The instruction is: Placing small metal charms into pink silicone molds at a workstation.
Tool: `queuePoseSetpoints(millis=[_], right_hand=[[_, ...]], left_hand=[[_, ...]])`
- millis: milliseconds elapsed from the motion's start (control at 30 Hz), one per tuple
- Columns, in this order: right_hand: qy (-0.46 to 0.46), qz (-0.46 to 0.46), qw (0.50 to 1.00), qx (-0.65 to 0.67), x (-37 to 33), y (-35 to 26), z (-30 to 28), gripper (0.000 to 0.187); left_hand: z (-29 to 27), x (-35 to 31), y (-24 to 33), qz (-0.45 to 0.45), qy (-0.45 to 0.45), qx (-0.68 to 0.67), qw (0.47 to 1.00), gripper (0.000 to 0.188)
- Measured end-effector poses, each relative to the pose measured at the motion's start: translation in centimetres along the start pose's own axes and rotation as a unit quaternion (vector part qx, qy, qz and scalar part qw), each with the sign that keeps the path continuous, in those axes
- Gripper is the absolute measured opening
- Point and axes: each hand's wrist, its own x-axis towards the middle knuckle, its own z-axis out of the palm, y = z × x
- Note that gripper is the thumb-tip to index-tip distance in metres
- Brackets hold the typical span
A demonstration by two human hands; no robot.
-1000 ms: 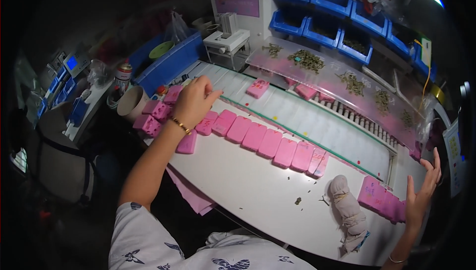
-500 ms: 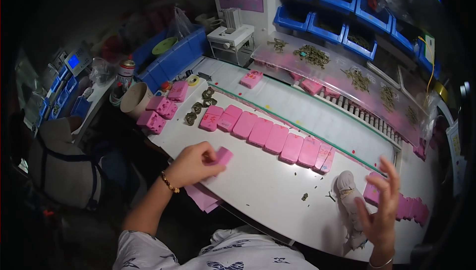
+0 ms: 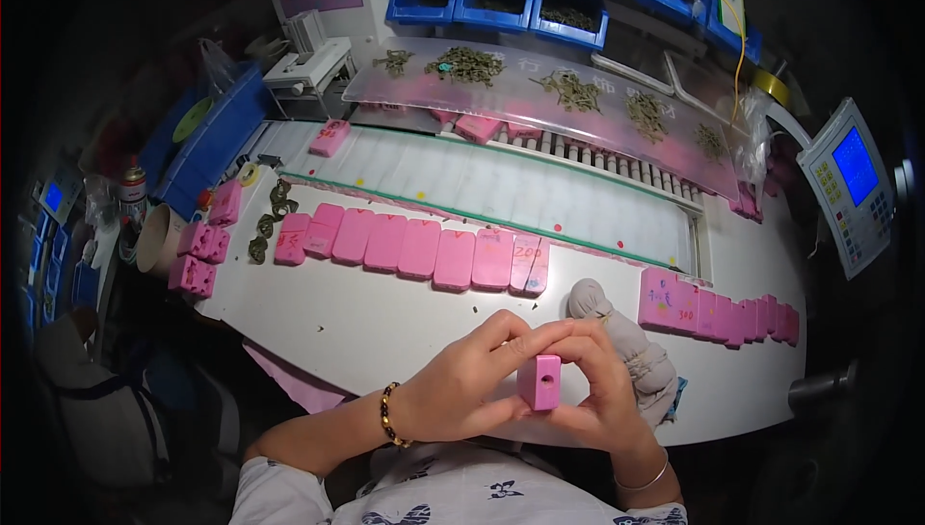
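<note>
A small pink rubber mould (image 3: 545, 382) stands upright between my two hands above the table's near edge. Its side toward me has a round hole. My left hand (image 3: 461, 380) grips it from the left, fingers over the top and thumb low down. From the right, my right hand (image 3: 599, 371) closes on it too, thumb at the bottom and fingertips meeting the left ones on top. Beyond my hands a row of larger pink moulds (image 3: 418, 249) lies across the white table (image 3: 385, 332). A grey cloth bundle (image 3: 636, 347) lies just right of my right hand.
More pink moulds (image 3: 713, 315) line the right side. Behind the row runs a pale, green-edged conveyor (image 3: 443, 183). Dark green pieces (image 3: 472, 65) lie on a clear raised tray (image 3: 520, 101) under blue bins (image 3: 568, 24). A blue-screened control panel (image 3: 853, 188) stands far right.
My left hand has brought the small mould rightward from the table's left part. The right hand has come in from the right and now holds it too. The view has swung right.
</note>
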Motion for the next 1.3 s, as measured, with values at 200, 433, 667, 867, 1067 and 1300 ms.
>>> queuePoseSetpoints(millis=[200, 433, 667, 867, 1067, 1300], right_hand=[[-0.068, 0.035, 0.995, 0.059, 0.6, 0.1, -1.5, 0.054], [0.161, 0.229, 0.860, 0.427, 0.2, 0.2, 0.3, 0.058], [0.157, 0.209, 0.904, 0.337, 0.5, 1.5, 0.3, 0.045], [-0.030, 0.100, 0.984, 0.144, 0.3, 1.8, -0.4, 0.054], [0.038, 0.047, 0.996, -0.065, 1.0, -0.3, 1.2, 0.100], [0.138, -0.025, 0.983, -0.117, 0.9, -0.4, 2.4, 0.090]], left_hand=[[-0.6, -0.2, -0.8, -0.076, -0.049, -0.129, 0.988, 0.077], [1.6, -0.5, -2.8, -0.109, 0.144, -0.345, 0.921, 0.049], [3.2, -0.3, -1.9, -0.075, 0.131, -0.363, 0.919, 0.061], [3.8, 0.9, -0.4, -0.251, 0.120, -0.597, 0.753, 0.034], [3.8, 1.6, -2.1, -0.307, 0.168, -0.595, 0.723, 0.037], [4.1, 2.1, -2.6, -0.317, 0.212, -0.565, 0.732, 0.031]])
